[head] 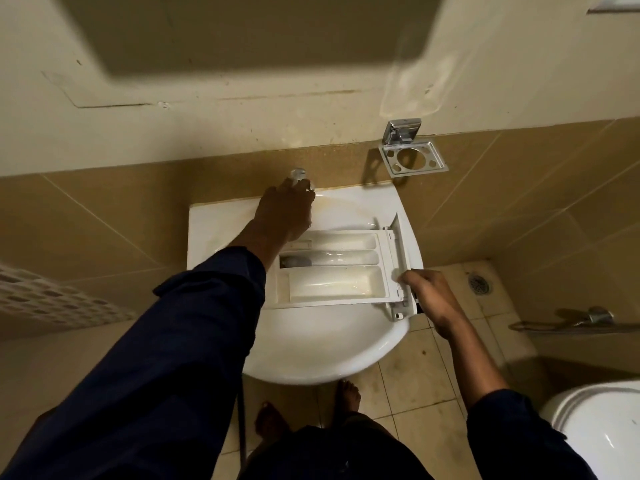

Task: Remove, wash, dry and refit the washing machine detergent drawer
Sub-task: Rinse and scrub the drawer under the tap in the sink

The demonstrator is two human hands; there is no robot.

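The white detergent drawer (334, 271) lies flat across the white wash basin (311, 355), compartments facing up and its front panel to the right. My right hand (427, 299) grips that front panel end at the basin's right rim. My left hand (285, 211) reaches over the back of the basin and its fingers curl round the clear tap handle (298, 174) at the wall. The tap spout is hidden under my left hand.
A chrome toothbrush holder (412, 157) juts from the tiled wall right of the tap. A floor drain (479, 284) and a chrome fitting (588, 318) are at the right, a toilet (602, 431) at bottom right. My bare feet (348, 398) stand under the basin.
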